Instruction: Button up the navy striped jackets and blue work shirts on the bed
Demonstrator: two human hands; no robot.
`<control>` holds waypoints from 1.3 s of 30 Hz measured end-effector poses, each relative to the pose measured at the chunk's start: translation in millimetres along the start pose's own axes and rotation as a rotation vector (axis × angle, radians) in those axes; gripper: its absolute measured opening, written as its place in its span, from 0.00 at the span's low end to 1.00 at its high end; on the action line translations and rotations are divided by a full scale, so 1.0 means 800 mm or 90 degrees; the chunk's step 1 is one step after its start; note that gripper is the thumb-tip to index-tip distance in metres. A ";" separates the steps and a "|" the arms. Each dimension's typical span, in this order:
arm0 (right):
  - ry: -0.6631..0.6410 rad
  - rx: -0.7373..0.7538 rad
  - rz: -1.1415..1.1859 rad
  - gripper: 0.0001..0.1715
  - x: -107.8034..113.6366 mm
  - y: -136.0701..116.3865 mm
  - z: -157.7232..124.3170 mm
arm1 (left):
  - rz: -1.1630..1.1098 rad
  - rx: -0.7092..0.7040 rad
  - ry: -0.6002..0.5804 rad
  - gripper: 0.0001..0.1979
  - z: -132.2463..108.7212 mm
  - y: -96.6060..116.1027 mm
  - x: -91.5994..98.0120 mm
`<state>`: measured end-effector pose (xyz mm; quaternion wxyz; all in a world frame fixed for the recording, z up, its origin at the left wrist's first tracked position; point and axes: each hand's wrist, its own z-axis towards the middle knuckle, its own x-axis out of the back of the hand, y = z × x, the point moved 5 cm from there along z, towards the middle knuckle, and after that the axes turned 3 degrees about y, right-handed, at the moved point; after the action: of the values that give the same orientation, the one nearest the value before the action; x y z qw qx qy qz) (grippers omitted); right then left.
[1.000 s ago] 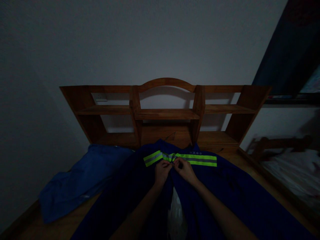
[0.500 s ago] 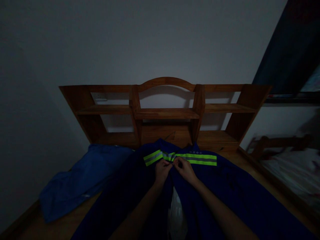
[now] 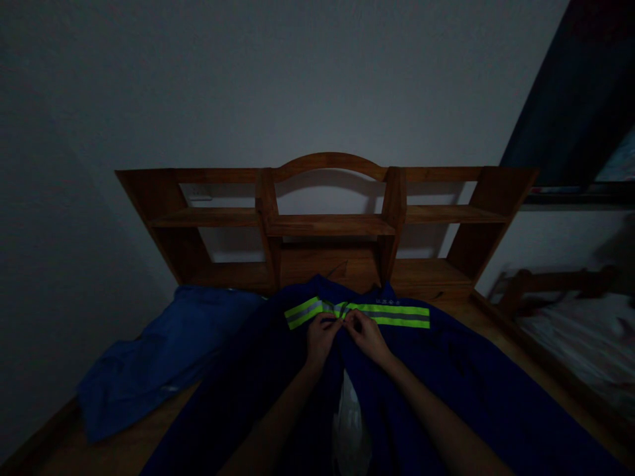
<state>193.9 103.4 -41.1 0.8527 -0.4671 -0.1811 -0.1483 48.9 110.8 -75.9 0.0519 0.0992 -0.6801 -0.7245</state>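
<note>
A dark blue work jacket [image 3: 446, 390] lies spread on a wooden surface, with a yellow-green reflective band [image 3: 391, 315] across its chest. My left hand [image 3: 320, 340] and my right hand [image 3: 366, 336] meet at the jacket's front opening just below the band. Both hands are closed in a pinch on the fabric edges at the opening. What sits between the fingertips is too dark and small to make out. Something white [image 3: 350, 423] shows inside the open front between my forearms.
A lighter blue garment [image 3: 159, 360] lies crumpled at the left. A wooden shelf unit [image 3: 327, 225] stands against the grey wall behind. At the right are a wooden frame [image 3: 546, 284] and pale bedding [image 3: 585, 344]. The room is dim.
</note>
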 end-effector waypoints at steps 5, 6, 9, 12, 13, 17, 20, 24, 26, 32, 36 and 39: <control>-0.003 0.003 0.001 0.05 0.001 -0.003 0.000 | -0.005 -0.013 -0.010 0.13 0.001 0.002 -0.001; -0.005 0.002 0.000 0.05 0.001 -0.004 0.000 | -0.004 -0.012 -0.010 0.13 0.001 0.003 -0.001; -0.007 -0.001 -0.002 0.04 0.000 -0.004 -0.001 | -0.005 -0.008 -0.012 0.12 0.002 0.002 -0.001; -0.006 -0.004 -0.005 0.04 0.000 -0.003 -0.001 | -0.020 -0.007 -0.018 0.13 0.001 0.001 -0.002; -0.005 -0.006 -0.008 0.05 0.000 -0.003 -0.001 | -0.024 -0.008 -0.020 0.13 0.001 0.001 -0.002; -0.002 -0.011 -0.018 0.05 0.000 -0.001 -0.002 | -0.005 -0.015 -0.031 0.13 0.002 -0.001 -0.002; -0.002 -0.011 -0.020 0.06 0.000 -0.001 -0.002 | 0.008 -0.029 -0.041 0.13 0.002 -0.001 -0.003; -0.001 -0.015 -0.001 0.07 0.002 0.000 -0.001 | 0.005 -0.040 -0.050 0.12 0.001 0.001 -0.005; -0.007 -0.049 0.039 0.07 0.002 0.007 0.001 | -0.003 -0.045 -0.058 0.12 0.000 0.003 -0.006; -0.051 -0.142 0.128 0.14 -0.006 0.034 0.009 | 0.033 -0.109 -0.051 0.14 -0.002 0.007 -0.013; -0.001 -0.138 0.103 0.14 0.009 0.006 0.016 | 0.092 -0.153 -0.022 0.13 0.003 0.009 -0.016; 0.134 -0.004 0.009 0.12 0.058 -0.080 0.015 | 0.102 -0.142 -0.016 0.12 0.007 0.010 -0.016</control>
<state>206.1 76.5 33.3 0.8665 -0.4528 -0.0867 -0.1913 59.9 118.3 -66.9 0.1122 0.0291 -0.6018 -0.7902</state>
